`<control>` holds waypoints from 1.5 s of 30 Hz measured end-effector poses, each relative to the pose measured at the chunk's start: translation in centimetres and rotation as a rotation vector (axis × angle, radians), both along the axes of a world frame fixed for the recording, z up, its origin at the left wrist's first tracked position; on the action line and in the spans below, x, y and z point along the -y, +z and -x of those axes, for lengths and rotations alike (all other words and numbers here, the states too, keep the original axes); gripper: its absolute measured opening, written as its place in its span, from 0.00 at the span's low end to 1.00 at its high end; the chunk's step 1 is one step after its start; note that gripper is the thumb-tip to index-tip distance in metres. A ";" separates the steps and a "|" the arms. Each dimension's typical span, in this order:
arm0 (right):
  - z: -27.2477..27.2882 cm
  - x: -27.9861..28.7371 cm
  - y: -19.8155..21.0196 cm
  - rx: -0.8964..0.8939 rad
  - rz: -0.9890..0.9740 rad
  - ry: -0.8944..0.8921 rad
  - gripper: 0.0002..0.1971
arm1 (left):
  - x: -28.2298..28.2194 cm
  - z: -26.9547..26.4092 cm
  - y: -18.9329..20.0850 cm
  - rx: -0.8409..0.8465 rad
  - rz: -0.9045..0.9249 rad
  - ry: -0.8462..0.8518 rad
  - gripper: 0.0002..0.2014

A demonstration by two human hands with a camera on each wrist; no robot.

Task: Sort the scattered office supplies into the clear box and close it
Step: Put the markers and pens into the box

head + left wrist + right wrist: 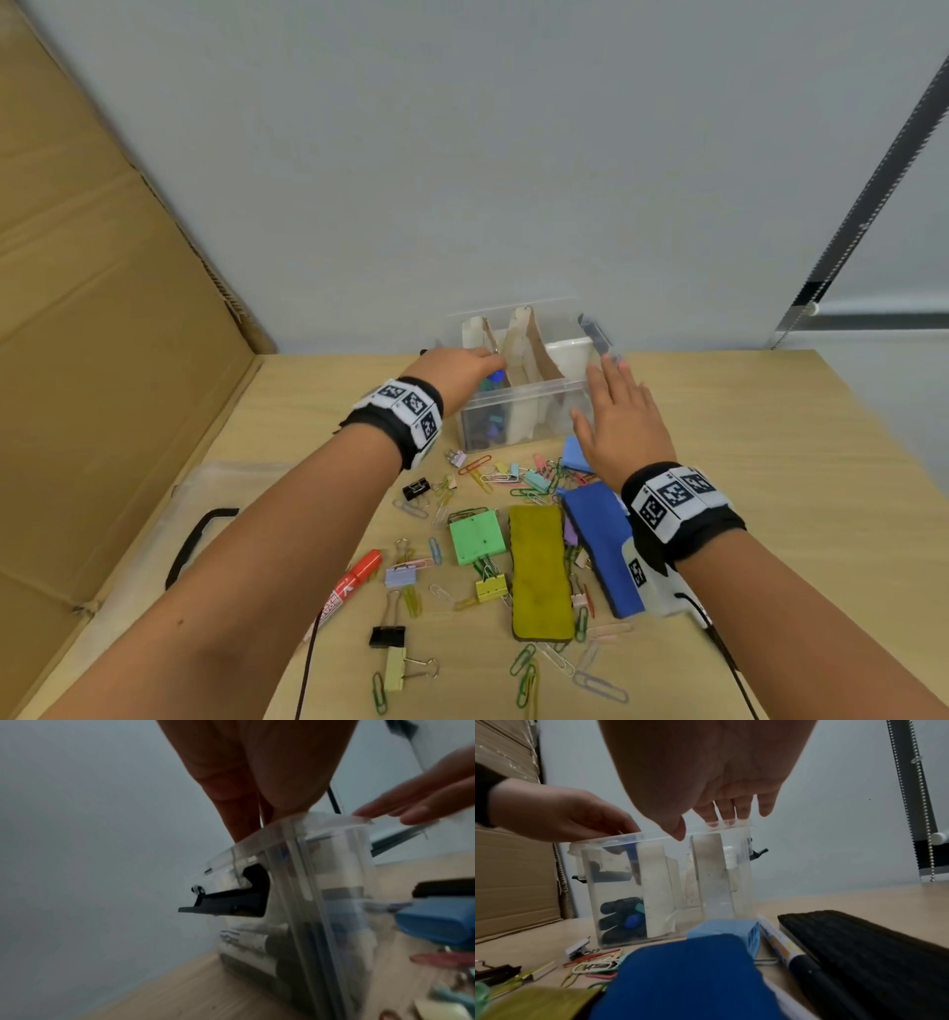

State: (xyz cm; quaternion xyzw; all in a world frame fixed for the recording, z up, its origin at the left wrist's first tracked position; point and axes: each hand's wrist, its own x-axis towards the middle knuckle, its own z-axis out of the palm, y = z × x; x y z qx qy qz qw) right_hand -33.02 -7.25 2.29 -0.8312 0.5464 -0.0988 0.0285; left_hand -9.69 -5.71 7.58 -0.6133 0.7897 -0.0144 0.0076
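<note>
The clear box [518,411] stands open at the back of the table, split by cardboard dividers [524,349]. Dark markers [621,919] lie in its left compartment. My left hand [490,360] hovers over that compartment and pinches a blue marker [632,854] that points down into it. My right hand [601,390] is open, its straight fingertips [725,815] touching the box's right rim. Paper clips [534,493] and binder clips [387,634], a red marker [354,580], a green block [475,534], a yellow eraser [542,570] and a blue eraser [601,545] lie scattered in front.
A cardboard sheet [102,308] leans along the left side, and the grey wall rises just behind the box. A light blue block [575,455] sits against the box's front. A black latch [231,900] sticks out of the box's left end. A black eraser [859,953] lies to the right.
</note>
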 end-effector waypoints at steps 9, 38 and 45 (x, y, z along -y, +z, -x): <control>-0.2 -0.3 0.2 -0.028 -0.015 -0.002 0.33 | 1.8 0.2 0.3 0.054 -0.273 0.196 0.26; 13.1 -8.1 -0.2 -0.251 -0.633 0.121 0.15 | -8.3 16.0 -6.1 -0.206 -0.148 -0.122 0.17; 13.9 -8.0 -0.9 -0.282 -0.703 0.190 0.16 | -5.3 19.9 -7.6 0.026 -0.285 -0.184 0.21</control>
